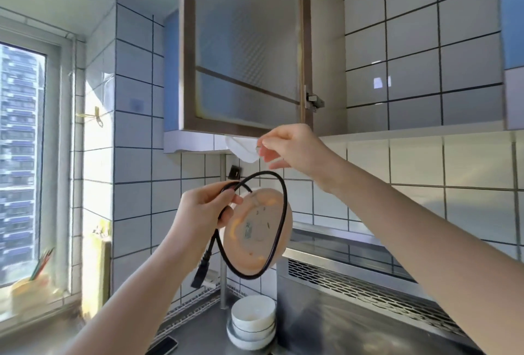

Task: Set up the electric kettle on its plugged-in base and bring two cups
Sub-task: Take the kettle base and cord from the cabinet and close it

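My left hand (202,208) holds up a round peach-coloured kettle base (256,231), its underside facing me, together with its black power cord (279,212), which loops around the base. The cord's black plug (202,271) dangles below my wrist. My right hand (292,146) is raised at the lower edge of an open glass-fronted wall cabinet door (246,45), fingers pinched beside a white object (243,149) under the cabinet. A black wall socket (234,172) sits on the tiles behind. No kettle or cup is in view.
A stack of white bowls (253,323) stands on the steel counter (340,329) below. A metal mesh rack (368,295) runs along the tiled wall. A dark phone-like object (163,347) lies at the front. A window (22,156) and a sill with chopsticks are on the left.
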Tool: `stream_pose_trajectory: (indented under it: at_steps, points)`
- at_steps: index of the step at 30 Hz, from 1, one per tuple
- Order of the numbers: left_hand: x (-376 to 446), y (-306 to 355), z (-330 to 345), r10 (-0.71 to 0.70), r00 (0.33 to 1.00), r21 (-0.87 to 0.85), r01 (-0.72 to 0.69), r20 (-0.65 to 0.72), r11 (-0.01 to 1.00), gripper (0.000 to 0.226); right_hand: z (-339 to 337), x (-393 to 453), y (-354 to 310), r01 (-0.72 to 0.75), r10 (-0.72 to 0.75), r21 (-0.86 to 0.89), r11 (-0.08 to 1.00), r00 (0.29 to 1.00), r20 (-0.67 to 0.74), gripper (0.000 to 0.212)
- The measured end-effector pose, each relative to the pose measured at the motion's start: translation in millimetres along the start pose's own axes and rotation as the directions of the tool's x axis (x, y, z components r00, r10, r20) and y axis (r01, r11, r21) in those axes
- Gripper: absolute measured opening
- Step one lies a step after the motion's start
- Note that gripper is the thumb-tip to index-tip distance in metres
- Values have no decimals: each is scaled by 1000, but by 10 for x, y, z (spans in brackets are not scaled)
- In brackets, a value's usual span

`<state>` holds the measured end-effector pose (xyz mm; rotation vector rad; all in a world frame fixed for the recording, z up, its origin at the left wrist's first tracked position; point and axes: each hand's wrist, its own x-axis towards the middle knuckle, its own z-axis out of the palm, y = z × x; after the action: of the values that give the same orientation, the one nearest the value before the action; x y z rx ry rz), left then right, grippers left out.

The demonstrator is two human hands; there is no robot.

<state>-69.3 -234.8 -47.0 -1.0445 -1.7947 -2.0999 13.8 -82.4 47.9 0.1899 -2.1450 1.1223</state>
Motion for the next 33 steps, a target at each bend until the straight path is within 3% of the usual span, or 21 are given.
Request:
stream_pose_trajectory:
  at_steps: [2, 5, 8, 11, 18, 21, 28, 33]
  points:
    - [24, -56, -178, -10, 1000, 22, 10, -3, 1000, 28, 234, 57, -127, -165, 141, 339, 926, 985, 96, 25]
    - [71, -143, -420, -21, 1000, 40, 21, 7, 999, 25, 535, 135, -251, -402, 280, 712, 576, 915, 290, 40]
    - [93, -234, -592, -42, 999, 36, 42, 21, 998, 20, 775, 207, -296, -472, 265, 818, 329, 877, 400, 52]
    - [97, -311, -668, -63, 998, 40, 61, 28, 997, 20, 888, 267, -342, -408, 243, 886, 221, 903, 355, 42]
    - [94, -355, -602, -75, 994, 29, 73, 82, 997, 21, 873, 197, -528, -281, 207, 910, 306, 952, 224, 18]
    - [90, -354, -505, -63, 994, 3, 63, 94, 998, 23, 730, 69, -582, -275, 207, 891, 360, 955, 211, 29]
    - [50, -346, -13, -75, 984, -42, 83, 161, 996, 21, 103, -395, -708, -156, 228, 867, 474, 972, 50, 15]
    - [12, -234, 453, -71, 974, -86, 92, 214, 992, 19, -517, -688, -683, -104, 326, 803, 587, 938, -117, 11]
